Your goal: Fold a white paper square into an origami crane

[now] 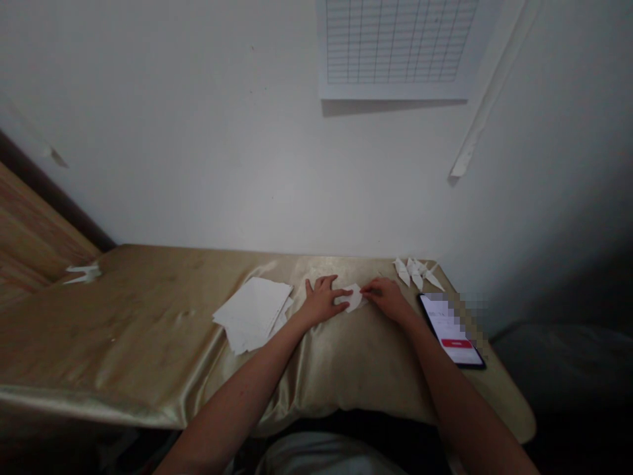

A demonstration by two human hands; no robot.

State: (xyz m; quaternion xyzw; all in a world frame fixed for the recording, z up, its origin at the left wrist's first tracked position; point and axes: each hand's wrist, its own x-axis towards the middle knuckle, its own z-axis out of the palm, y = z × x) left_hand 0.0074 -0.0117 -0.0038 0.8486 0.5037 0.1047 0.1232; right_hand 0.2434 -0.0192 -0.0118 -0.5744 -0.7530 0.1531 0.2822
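A small piece of folded white paper (353, 298) lies on the gold cloth between my two hands. My left hand (324, 300) rests with its fingers spread, the index finger and thumb touching the paper's left side. At the paper's right edge, my right hand (388, 297) pinches it between thumb and fingertips. Left of my left hand is a loose stack of white paper sheets (254, 310). Several folded white paper cranes (415, 272) sit close together beyond my right hand.
A phone (452, 333) with a lit screen lies by the right edge of the cloth-covered table (123, 330). White plastic-looking clips or scraps (83, 273) are at the far left. Behind the table rises a wall (222, 165) with a printed grid sheet (395, 49).
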